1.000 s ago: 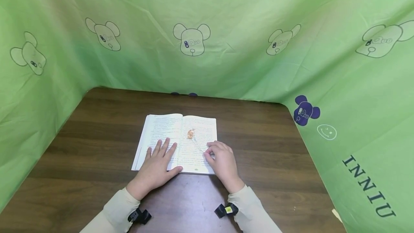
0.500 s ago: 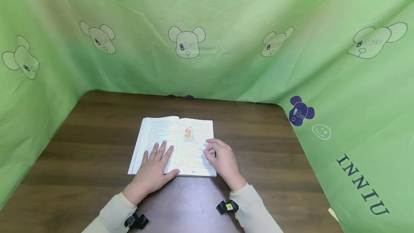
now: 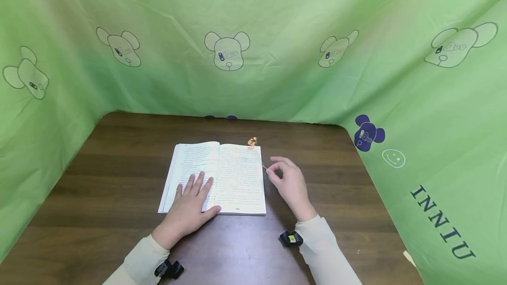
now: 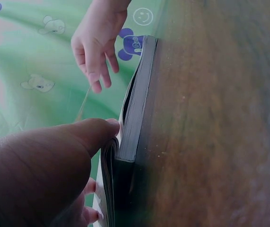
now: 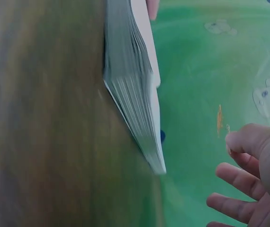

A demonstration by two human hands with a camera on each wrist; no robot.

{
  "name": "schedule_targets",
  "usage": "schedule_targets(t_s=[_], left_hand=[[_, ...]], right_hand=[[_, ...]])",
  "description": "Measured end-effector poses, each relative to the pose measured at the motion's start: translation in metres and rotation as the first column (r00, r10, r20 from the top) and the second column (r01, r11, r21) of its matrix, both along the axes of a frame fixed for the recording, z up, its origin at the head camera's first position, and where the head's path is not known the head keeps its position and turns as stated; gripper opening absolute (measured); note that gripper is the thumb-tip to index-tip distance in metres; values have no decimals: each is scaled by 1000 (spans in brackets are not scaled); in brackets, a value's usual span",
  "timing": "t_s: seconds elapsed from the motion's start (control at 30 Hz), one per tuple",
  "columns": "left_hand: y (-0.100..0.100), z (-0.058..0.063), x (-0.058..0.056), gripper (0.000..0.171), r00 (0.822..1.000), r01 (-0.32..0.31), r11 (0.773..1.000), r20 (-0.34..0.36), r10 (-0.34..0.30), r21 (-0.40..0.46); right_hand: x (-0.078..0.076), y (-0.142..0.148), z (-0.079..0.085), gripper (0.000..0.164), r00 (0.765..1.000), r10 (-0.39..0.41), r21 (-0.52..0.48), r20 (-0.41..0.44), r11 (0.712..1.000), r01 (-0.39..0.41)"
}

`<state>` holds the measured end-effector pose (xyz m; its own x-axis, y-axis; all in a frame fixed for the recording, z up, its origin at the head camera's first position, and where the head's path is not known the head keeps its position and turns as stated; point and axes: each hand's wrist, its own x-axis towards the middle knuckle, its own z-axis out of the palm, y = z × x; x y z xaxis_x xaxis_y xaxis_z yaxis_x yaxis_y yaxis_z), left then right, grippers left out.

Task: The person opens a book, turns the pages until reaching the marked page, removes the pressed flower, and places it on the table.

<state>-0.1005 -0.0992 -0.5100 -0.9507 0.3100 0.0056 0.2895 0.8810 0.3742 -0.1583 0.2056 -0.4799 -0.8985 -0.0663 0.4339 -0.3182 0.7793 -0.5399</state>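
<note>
An open book (image 3: 240, 179) lies on the table, with printed text on both pages. My left hand (image 3: 188, 209) is spread flat over the lower left page, its thumb reaching past the center fold. Just off the book's right edge, my right hand (image 3: 291, 184) pinches the end of a thin-stemmed, orange-flowered sprig (image 3: 251, 143) between thumb and index finger. The sprig's orange tip appears over the book's top right corner, and its stem is barely visible. In the right wrist view, the orange tip (image 5: 220, 121) looks narrow and stands apart from the book.
A dark wooden table (image 3: 325, 162) extends around the book. Green cloth (image 3: 285, 78) with bear-head prints encloses its back and sides. A small pale piece (image 3: 409, 258) sits by the table's right edge. Each wrist wears a black camera (image 3: 291, 239).
My right hand has moved right and away from me, off the page. The orange tip has left the right page's middle for its top right corner. My left hand stays on the book.
</note>
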Motion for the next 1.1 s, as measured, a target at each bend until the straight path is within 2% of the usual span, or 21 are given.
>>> schedule_targets(t_s=[0.23,0.37,0.6,0.77,1.1], left_hand=[[-1,1,-3,86,1000,6,1000,-7,-5,6],[-1,0,-1,86,1000,-3,1000,-16,3,4],[4,-7,3,87,1000,14,1000,21,-14,5],[3,-7,1,88,1000,-4,1000,1,4,-1],[0,-4,-1,89,1000,0,1000,17,0,-10]], right_hand=[[-7,20,4,9,999,-46,-3,-8,999,46],[-9,32,-1,9,998,-69,14,14,998,69],[-8,56,-9,9,991,-122,44,48,992,120],[-13,64,-14,12,990,-122,50,77,992,118],[-18,69,-25,14,987,-103,68,120,993,95]])
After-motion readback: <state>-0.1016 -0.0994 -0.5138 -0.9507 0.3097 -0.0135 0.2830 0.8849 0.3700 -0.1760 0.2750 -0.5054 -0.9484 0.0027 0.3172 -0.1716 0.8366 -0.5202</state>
